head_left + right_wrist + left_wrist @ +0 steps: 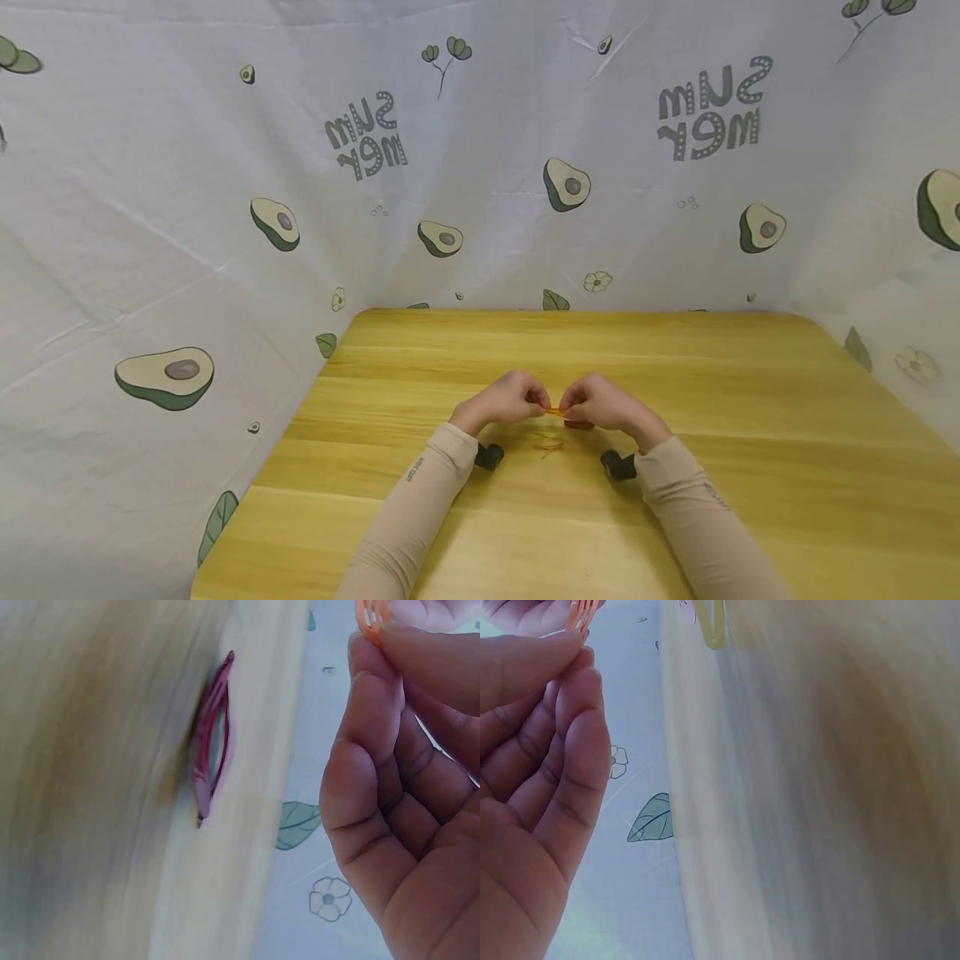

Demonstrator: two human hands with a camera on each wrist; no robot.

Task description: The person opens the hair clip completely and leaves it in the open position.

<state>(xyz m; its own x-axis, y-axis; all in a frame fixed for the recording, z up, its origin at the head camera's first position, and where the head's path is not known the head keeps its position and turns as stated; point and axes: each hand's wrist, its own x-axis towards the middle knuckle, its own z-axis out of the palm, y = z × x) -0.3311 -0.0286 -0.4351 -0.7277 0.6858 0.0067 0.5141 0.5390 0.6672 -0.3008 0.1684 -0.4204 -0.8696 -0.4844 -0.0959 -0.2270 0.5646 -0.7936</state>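
Observation:
Both hands meet over the table, pinching an orange hair clip between them. The left hand has thumb and fingertips on one end; the right hand pinches the other. In the right wrist view, the orange clip's rounded, slotted end shows at the top edge, mostly cut off. A dark red snap hair clip lies on the table by the right hand, its two bars bowed apart. Nearer the person lies a yellow snap hair clip, partly visible in the left wrist view.
The wood-grain table has rounded far corners. A white curtain printed with avocados, leaves and lettering hangs behind it and along the sides. Black wrist cameras stick out below both wrists.

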